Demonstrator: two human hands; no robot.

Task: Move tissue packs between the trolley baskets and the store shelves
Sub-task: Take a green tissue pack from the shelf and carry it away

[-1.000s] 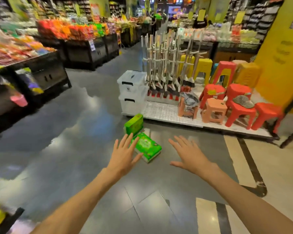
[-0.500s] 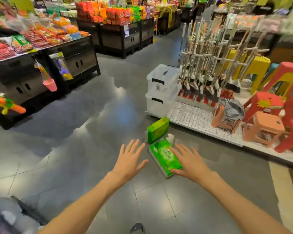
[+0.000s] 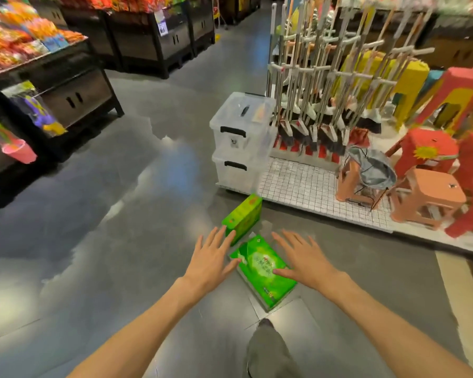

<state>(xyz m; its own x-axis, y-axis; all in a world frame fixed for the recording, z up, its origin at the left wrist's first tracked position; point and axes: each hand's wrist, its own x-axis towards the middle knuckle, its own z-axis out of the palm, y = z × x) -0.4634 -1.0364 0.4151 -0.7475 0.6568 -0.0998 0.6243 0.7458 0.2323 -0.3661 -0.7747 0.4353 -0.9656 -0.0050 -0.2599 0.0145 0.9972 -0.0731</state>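
Note:
Two green tissue packs lie on the grey floor ahead of me. The nearer tissue pack [image 3: 262,271] lies flat, its printed face up. The farther tissue pack [image 3: 242,215] stands on its long edge just behind it. My left hand [image 3: 210,259] is open with spread fingers at the flat pack's left side, its fingertips overlapping the standing pack. On the flat pack's right side, my right hand [image 3: 303,259] is open, thumb over its right edge. Neither hand grips anything.
Two stacked clear storage boxes [image 3: 241,148] stand on a low white display platform [image 3: 306,186] with a mop rack [image 3: 322,85] and plastic stools [image 3: 426,197]. Dark snack shelves [image 3: 74,91] line the left. My trouser leg [image 3: 268,350] shows below.
I have stepped closer to the packs. Both hands have come forward and now flank the flat pack; the left hand has closed in from the left.

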